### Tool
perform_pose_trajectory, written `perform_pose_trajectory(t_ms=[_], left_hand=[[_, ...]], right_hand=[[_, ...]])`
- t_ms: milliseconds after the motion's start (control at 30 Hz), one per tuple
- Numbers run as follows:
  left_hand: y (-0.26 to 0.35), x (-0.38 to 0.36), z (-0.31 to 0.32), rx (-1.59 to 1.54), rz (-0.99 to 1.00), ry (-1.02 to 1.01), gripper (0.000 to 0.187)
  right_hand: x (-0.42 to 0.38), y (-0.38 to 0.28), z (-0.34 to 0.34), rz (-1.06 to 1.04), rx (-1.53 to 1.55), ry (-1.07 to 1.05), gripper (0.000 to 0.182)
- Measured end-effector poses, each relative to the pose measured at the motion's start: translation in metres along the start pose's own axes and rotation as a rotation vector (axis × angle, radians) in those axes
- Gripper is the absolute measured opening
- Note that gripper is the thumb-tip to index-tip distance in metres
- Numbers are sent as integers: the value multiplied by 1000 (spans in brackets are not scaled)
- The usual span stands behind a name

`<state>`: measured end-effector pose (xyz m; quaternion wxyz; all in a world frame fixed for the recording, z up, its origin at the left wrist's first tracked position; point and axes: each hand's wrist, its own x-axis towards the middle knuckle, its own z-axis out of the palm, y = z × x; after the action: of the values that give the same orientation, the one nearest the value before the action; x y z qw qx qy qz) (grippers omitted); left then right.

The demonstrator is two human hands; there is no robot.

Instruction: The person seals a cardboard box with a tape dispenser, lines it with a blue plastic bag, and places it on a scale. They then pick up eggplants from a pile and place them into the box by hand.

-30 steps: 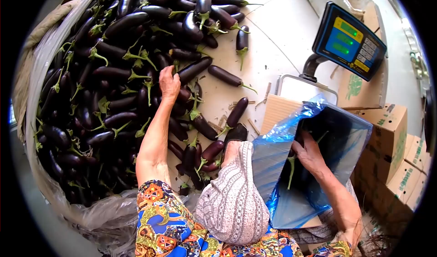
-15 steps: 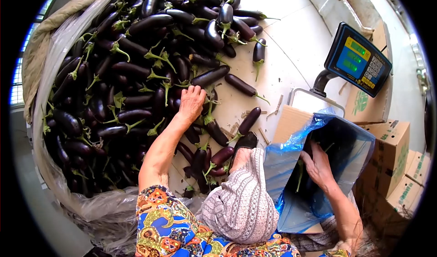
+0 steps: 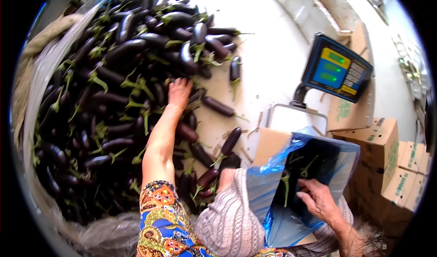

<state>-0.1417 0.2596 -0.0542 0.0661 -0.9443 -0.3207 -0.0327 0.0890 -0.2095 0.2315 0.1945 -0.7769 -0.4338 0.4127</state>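
My left hand (image 3: 179,92) reaches over the right side of a large heap of eggplants (image 3: 132,45). Its fingers are a little apart and rest on dark eggplants beneath them; the fingertips are partly hard to make out. Inside a cardboard box lined with blue plastic film (image 3: 339,159), my right hand (image 3: 317,200) is open, thumb and fingers apart, with nothing visible in it. Dark eggplants with green stems (image 3: 285,186) lie in the box, their bodies mostly lost in shadow.
Behind the box stands a scale with a lit display (image 3: 337,68) and a pale platform (image 3: 298,119). Cardboard boxes (image 3: 368,143) are stacked at the right. Loose eggplants (image 3: 231,141) lie on the floor near my foot. Clear plastic sheeting (image 3: 59,82) edges the heap.
The view has shifted. My left hand has moved farther forward over the heap. My right hand has drawn back toward me inside the box, and more green stems show there.
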Motion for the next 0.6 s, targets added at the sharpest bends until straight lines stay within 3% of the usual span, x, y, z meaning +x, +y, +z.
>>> perform_pose_trajectory(t_ms=[100,200,300,400,467,500,567,600], left_hand=[[-1,13,7,15,85,111,28],[6,13,-27,-49,120,-6,47],[43,14,-88,-456,-115,62,42],[67,58,-157,-863,-166,7,41],[94,117,-222,-1402,-193,-79,34],[95,152,-235,-1561,-143,-117,49],[127,208,-273,-1922,-61,219,79],[135,216,-290,-1851,-87,260,89]], right_hand=[[-8,11,-1,40,18,13,33],[-5,11,-4,41,49,6,34],[-2,9,-3,-11,95,1,36],[-3,7,0,-70,89,-68,37],[-4,8,1,-117,70,-93,37],[-4,9,2,-129,72,-76,37],[-3,10,2,-152,81,-38,37],[-4,9,1,-137,100,-18,37]])
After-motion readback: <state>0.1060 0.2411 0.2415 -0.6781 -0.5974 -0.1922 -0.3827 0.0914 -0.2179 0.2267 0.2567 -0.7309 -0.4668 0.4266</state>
